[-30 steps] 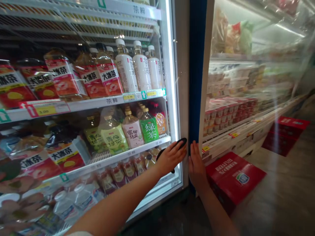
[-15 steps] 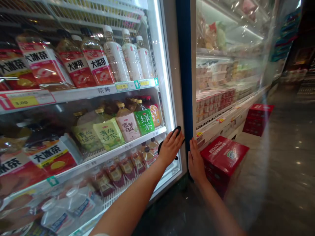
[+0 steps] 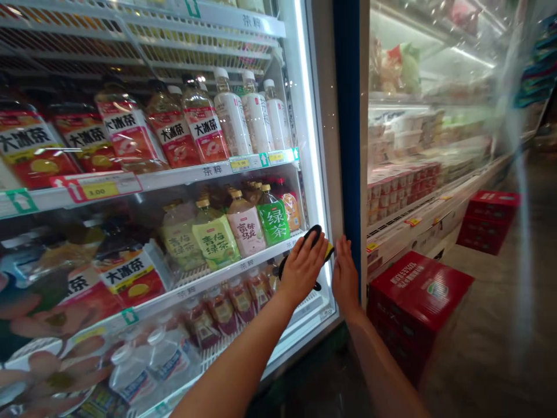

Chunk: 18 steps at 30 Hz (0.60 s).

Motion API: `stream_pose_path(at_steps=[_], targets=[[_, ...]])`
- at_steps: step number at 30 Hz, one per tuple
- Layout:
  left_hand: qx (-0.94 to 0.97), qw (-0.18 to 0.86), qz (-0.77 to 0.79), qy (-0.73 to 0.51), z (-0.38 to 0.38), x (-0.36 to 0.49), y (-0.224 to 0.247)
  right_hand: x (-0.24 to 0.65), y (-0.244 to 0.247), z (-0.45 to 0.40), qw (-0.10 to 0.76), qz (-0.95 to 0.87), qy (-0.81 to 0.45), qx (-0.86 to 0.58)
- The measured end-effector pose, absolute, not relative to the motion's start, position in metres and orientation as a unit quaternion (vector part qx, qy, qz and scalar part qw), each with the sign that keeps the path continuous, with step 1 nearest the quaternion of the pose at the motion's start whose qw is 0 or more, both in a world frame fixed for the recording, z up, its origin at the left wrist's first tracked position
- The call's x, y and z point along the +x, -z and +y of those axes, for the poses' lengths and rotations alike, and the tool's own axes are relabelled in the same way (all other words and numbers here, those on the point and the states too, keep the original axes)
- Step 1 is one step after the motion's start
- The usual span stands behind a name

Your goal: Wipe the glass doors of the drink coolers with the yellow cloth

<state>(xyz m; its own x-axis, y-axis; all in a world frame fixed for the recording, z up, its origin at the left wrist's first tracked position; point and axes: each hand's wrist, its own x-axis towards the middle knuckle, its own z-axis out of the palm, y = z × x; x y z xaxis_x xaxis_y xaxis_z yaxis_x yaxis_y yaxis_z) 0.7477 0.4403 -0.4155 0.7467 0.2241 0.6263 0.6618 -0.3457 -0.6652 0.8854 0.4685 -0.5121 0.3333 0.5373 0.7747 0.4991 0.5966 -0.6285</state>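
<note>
My left hand [image 3: 303, 264] lies over a black tool with a yellow edge [image 3: 329, 250], its fingers together, pressed toward the glass door near the lower right of the drinks cooler [image 3: 324, 174]. Close beside it on the right, my right hand [image 3: 345, 278] rests upright against the cooler's edge by the dark blue panel [image 3: 349, 145], its fingers straight and flat with nothing visible in them. Behind the glass, a green-labelled bottle [image 3: 275, 217] and a pink-labelled bottle [image 3: 246, 226] stand up and left of my left hand.
Red cartons [image 3: 420, 290] are stacked on the floor at the right, with another red stack [image 3: 489, 217] farther back. An open chilled case [image 3: 435, 215] runs along behind them. Large red-labelled tea bottles [image 3: 128, 136] fill the cooler's upper shelf.
The view has shifted, so the cooler and cartons appear farther right and slightly lower. My right hand has come closer to my left. A yellow edge now shows on the black tool.
</note>
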Motion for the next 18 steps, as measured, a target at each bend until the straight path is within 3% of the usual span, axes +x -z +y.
stream_pose_path(at_steps=[4,7,11,18], targets=[[-0.739,0.478,-0.375,0.290,0.423,0.729,0.404,0.851,0.491,0.481,0.739,-0.482,-0.003,-0.471],[-0.714,0.453,-0.426,0.321,0.401,0.707,0.433,0.828,0.494,0.476,0.759,-0.454,-0.005,-0.467],[-0.767,0.461,-0.359,0.266,0.395,0.703,0.464,0.822,0.510,0.464,0.732,-0.512,-0.017,-0.448],[-0.730,0.473,-0.399,0.290,0.394,0.691,0.410,0.811,0.496,0.455,0.702,-0.561,0.009,-0.439]])
